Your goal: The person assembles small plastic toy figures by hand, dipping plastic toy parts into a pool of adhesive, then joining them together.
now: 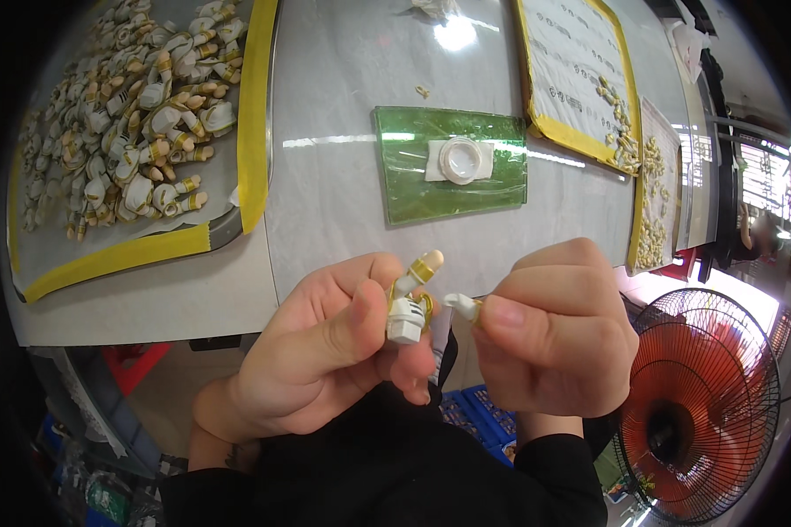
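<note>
My left hand (pixel 325 347) pinches a small white and gold toy torso piece (pixel 408 314) between thumb and fingers; a tan arm with a gold band (pixel 420 269) sticks up from it. My right hand (pixel 549 329) grips a small white arm part (pixel 461 305) at its fingertips, its tip almost touching the torso's side. Both hands hover just off the near edge of the grey table (pixel 343 202).
A tray edged in yellow tape (pixel 253 114) at the far left holds a heap of several similar white and gold parts (pixel 132 114). A green mat with a white ring (pixel 460 161) lies mid-table. Yellow-framed sheets with parts (pixel 580 79) sit right. An orange fan (pixel 703 395) stands lower right.
</note>
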A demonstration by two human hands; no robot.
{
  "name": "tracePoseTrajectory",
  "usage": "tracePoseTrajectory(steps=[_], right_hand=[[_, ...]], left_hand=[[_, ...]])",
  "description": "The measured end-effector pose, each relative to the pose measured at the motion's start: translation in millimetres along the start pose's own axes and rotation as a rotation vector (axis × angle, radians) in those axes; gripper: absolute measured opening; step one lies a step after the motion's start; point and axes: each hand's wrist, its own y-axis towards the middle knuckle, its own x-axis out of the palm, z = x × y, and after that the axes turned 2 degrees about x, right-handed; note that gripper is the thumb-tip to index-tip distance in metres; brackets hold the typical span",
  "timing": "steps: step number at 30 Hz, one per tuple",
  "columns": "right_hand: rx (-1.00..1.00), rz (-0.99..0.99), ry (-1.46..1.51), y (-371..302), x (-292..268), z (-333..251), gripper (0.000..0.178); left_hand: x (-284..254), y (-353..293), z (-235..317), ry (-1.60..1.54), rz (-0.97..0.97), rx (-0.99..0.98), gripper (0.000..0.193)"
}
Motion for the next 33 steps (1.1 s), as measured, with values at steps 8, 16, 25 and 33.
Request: tracePoseTrajectory(steps=[8,16,25,33], right_hand=[[-0.021,0.057,0.041,6,7,2,0.019],[-0.02,0.013,0.067,5,2,2,0.02],[-0.011,-0.071,0.053,1,-5,-1,0.024],[-0.025,-0.138,0.076,-1,-13,-5,0.029]], left_hand=[[2,-1,-1,-0.022,0.008,0.018,0.032],[0,-1,-1,-0.037,-0.015,0.013,0.025],[-4,1,-2,0.093,-0.084,0.05,0.025],[18,1,-10,0.493,0.189,0.276,0.04]])
